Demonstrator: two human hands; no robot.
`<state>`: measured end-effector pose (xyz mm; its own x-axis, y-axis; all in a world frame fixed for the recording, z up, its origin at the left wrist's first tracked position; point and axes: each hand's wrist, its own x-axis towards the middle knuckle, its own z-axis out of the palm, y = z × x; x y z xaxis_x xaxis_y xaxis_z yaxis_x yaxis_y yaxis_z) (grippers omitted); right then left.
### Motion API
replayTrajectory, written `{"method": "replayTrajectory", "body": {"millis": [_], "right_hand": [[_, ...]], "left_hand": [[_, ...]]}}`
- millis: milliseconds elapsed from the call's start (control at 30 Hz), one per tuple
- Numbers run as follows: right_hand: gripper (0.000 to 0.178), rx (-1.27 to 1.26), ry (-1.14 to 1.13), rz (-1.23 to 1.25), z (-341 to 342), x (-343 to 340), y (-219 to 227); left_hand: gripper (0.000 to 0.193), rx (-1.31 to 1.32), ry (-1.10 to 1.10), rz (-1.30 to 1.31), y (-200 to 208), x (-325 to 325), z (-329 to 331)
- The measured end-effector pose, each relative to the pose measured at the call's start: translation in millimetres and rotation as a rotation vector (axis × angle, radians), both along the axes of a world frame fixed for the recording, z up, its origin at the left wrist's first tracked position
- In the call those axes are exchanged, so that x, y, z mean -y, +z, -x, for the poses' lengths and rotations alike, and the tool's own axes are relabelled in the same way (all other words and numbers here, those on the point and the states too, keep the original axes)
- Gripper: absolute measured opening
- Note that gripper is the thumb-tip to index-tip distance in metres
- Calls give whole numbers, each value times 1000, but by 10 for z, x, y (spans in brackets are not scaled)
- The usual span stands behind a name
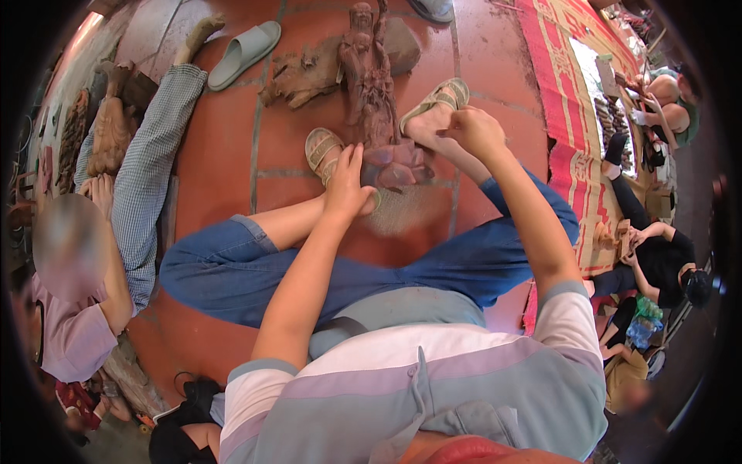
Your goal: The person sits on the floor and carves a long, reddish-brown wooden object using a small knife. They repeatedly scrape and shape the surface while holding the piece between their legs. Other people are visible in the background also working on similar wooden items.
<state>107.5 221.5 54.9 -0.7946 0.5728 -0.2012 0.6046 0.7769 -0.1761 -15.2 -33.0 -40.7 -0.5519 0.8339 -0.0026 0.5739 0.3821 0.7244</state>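
Observation:
A carved wooden statue of a bearded figure with a staff stands on the tiles between my feet, its rock-shaped base nearest me. My left hand lies against the left side of this base, fingers stretched out and thumb apart. Something small with a green edge shows by that thumb; its kind is unclear. To the right of the statue, above my ankle, my right hand is raised with its fingers curled together. Whatever they may pinch is too small to make out. Pale dust covers the floor before the base.
Behind the statue lies a rough piece of wood. A grey-green slipper rests farther left. On my left a person holds another wood carving. Red patterned mats run along the right, where several people sit working.

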Motion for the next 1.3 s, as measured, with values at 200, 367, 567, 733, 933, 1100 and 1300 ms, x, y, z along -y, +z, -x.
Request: {"method": "replayTrajectory", "body": {"millis": [200, 367, 567, 733, 933, 1100, 1300], "right_hand": [[17, -258, 388, 99, 87, 843, -291], [15, -396, 106, 323, -57, 914, -404], [11, -636, -139, 579, -214, 1138, -460], [18, -902, -167, 724, -72, 1420, -629], [34, -1038, -404, 1390, 97, 1596, -296], [32, -990, -300, 1372, 42, 1695, -431], [17, -1065, -447, 478, 90, 828, -1079]], "left_hand": [[101, 140, 33, 10, -38, -83, 42], [73, 351, 329, -429, 943, 369, 1158], [44, -582, 584, -1324, 3484, 1331, 1338], [31, -107, 405, -1024, 2557, 801, 887], [57, 857, 242, -361, 377, 72, 35], [47, 1096, 433, -492, 537, -38, -213], [42, -97, 135, -200, 477, 110, 115]]}}
